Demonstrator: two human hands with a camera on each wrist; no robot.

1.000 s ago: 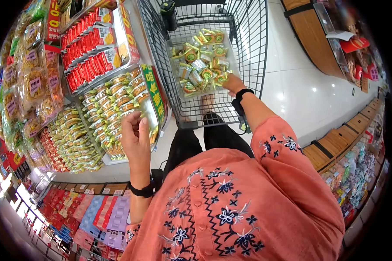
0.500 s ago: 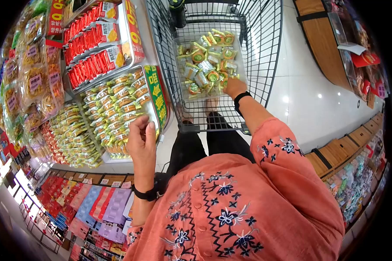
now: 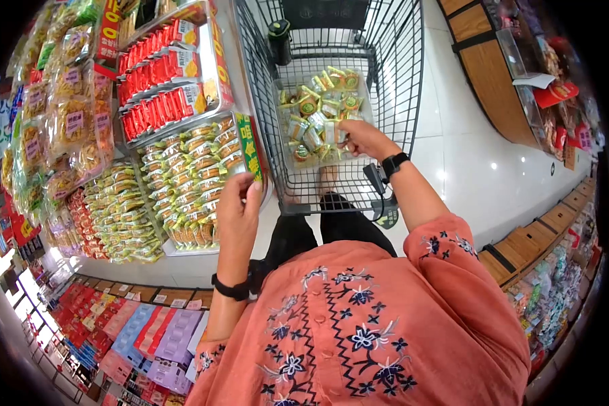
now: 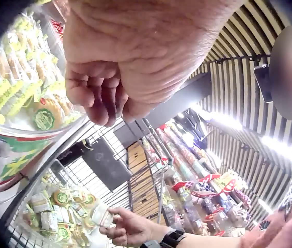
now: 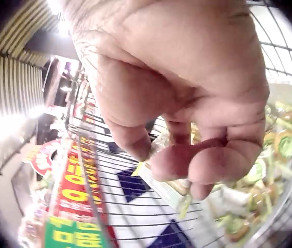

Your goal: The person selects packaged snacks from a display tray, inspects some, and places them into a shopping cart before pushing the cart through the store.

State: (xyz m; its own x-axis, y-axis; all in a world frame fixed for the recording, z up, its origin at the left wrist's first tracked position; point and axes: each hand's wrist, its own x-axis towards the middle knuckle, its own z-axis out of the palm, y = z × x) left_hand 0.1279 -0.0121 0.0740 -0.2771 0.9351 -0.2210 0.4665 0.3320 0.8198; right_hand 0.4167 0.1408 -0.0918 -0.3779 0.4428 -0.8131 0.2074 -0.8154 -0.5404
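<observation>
Shop displays [image 3: 247, 143] flank the cart [image 3: 295, 209] enclosing packets [image 3: 308, 106].

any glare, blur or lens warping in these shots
Head view: fisheye bends the cart, with glare spots on the floor; left wrist: ceiling lights blown out; right wrist: packets beyond the right hand look soft and washed out.

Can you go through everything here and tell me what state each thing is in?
Right hand: pinching a packet over the tub.
Held packet: wrapped, raised.
Left hand: loosely curled, seemingly holding nothing.
Clear tub: uncovered, holding many packets.
Shopping cart: holding the tub.
Yellow-green snacks: wrapped, stacked in rows.
Red packets: lined up in rows.
Right wristband: worn.
</observation>
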